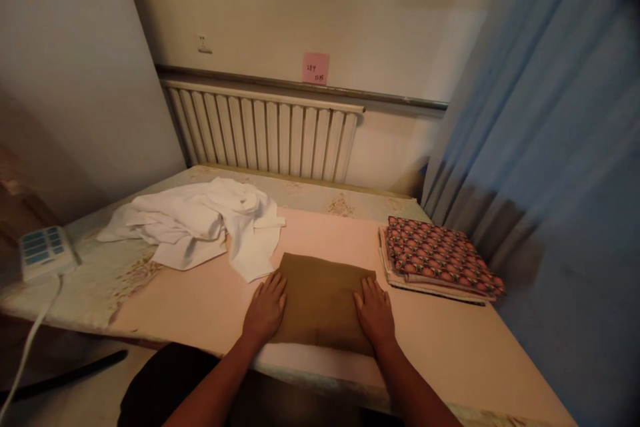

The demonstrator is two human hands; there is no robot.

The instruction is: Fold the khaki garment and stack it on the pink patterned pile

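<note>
A brown folded cloth lies flat near the front edge of the table, on a pink sheet. My left hand rests on its left side with the fingers stretched out. On the opposite side my right hand lies flat, fingers pointing away from me. Both palms hide parts of the cloth's side edges. Behind and to the left is a crumpled white cloth. To the right sits a stack of folded fabric with a red patterned piece on top.
A white remote-like panel with blue keys and a cable lies at the table's left end. A radiator runs along the wall behind, below a pink note. Blue curtain hangs close on the right.
</note>
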